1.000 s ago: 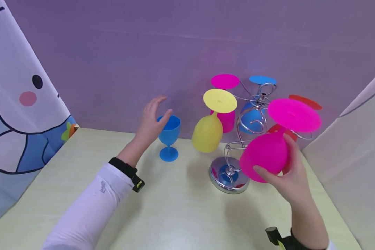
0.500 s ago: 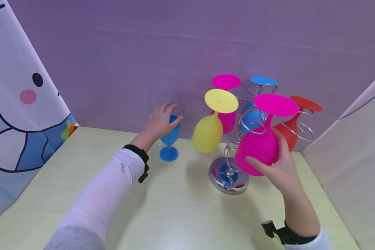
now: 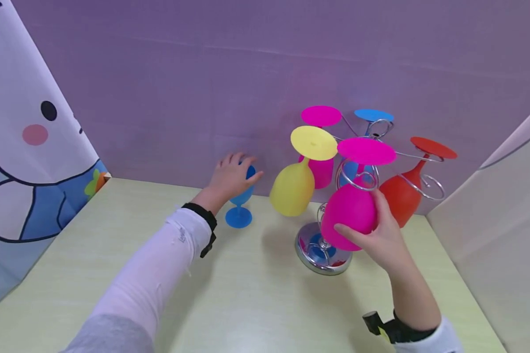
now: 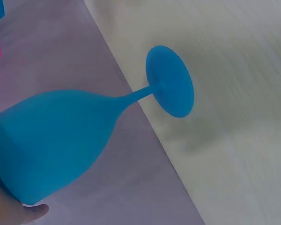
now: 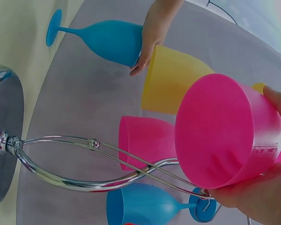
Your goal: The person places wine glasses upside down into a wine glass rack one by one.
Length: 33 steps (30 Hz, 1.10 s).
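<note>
My right hand (image 3: 386,240) grips the bowl of an upside-down magenta plastic goblet (image 3: 351,215), thumb on the near side. Its stem sits at a wire loop of the chrome goblet rack (image 3: 323,247), and its foot is above that loop. In the right wrist view the mouth of this goblet (image 5: 215,131) faces the camera. My left hand (image 3: 231,179) lies over the rim of an upright blue goblet (image 3: 238,217), fingers spread and loosely bent. The thumb (image 4: 35,213) shows beside the rim in the left wrist view; whether it presses there is hidden.
Upside-down yellow (image 3: 293,189), red (image 3: 404,193), blue (image 3: 374,115) and another magenta (image 3: 321,116) goblets hang around the rack. A purple backdrop (image 3: 159,98) stands close behind the pale table (image 3: 247,294). White panels flank it, the left (image 3: 48,157) bearing a cartoon print.
My right hand has carried the magenta goblet leftward to the rack's front loop, uncovering the red goblet. My left hand has moved right, over the blue goblet's rim.
</note>
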Each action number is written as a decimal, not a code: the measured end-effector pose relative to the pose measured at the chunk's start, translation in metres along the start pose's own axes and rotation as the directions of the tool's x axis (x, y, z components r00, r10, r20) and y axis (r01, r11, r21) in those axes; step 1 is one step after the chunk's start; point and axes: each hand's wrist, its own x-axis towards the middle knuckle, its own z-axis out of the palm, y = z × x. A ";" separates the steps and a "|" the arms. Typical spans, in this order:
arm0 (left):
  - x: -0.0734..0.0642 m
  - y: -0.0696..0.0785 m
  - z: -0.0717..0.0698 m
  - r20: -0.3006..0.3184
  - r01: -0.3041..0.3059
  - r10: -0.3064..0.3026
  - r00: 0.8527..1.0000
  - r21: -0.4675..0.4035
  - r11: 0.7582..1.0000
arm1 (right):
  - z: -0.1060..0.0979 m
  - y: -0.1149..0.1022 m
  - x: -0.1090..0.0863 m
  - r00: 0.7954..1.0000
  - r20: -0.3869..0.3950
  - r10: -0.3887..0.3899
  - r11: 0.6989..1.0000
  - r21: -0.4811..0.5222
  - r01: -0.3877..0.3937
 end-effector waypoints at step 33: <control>-0.006 -0.001 0.002 0.039 -0.019 0.017 0.999 0.055 0.998 | 0.013 0.001 -0.017 0.992 0.016 -0.128 0.991 0.052 0.127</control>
